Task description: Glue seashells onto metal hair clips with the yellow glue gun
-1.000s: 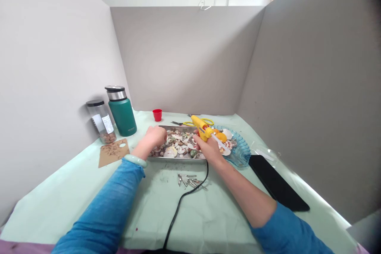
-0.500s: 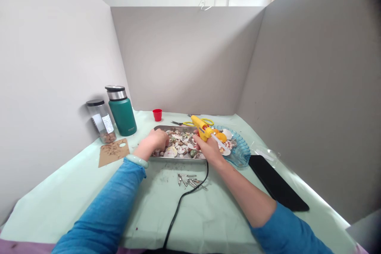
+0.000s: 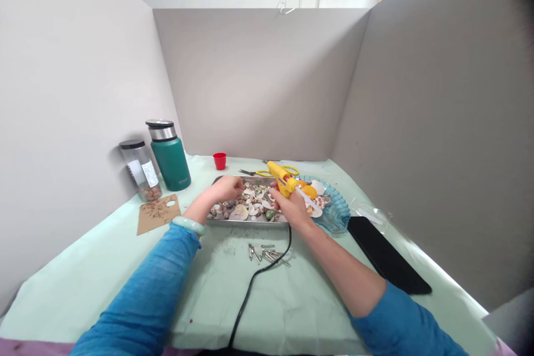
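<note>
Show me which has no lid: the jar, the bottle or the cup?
The small red cup beyond the metal tray: its top is open, while the green bottle has a silver lid and the clear jar a black lid.

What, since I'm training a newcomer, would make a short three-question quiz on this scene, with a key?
1. Which hand holds the glue gun?
2. True or false: in the picture, the bottle stands to the right of the jar.
3. Fill in: the left hand is at a metal ____ of shells.

Key:
1. The right hand.
2. True.
3. Tray.
</note>
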The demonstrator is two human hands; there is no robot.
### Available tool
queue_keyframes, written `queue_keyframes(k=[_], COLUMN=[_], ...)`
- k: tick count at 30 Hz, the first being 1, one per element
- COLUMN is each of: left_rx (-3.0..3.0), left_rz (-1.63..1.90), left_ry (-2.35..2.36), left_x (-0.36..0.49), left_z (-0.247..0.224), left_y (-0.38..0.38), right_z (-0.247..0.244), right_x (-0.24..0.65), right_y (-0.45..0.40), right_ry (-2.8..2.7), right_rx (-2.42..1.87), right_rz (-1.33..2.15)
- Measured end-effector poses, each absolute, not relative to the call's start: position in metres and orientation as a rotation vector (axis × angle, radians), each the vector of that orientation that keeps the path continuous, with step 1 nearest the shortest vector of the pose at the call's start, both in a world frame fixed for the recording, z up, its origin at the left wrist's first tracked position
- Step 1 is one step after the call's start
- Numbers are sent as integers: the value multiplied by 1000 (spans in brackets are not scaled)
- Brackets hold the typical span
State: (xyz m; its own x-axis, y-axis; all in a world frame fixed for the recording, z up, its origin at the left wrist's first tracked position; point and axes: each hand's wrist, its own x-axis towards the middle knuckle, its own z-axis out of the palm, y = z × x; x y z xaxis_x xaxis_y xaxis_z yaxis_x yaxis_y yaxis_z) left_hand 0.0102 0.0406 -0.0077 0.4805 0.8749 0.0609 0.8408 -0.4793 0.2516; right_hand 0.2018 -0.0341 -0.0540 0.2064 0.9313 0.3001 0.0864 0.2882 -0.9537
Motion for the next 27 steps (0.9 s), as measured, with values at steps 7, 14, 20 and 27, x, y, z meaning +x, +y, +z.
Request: queue_keyframes(k=[7, 14, 20, 27], left_rx=[2040, 1936, 1801, 1509], left_rz=[518, 585, 683, 765], left_ry=[958, 900, 869, 727], left_x=[26, 40, 44, 48], left_z=[-14, -5, -8, -13], left_y=[35, 15, 14, 14], right_z=[-57, -60, -58, -53], right_x=[201, 203, 202, 199], right_y=[-30, -26, -25, -29], right_ry=[-1173, -1213, -1179, -1149], right_rx=[-1103, -1120, -1094, -1003], right_rz=[773, 823, 867, 867])
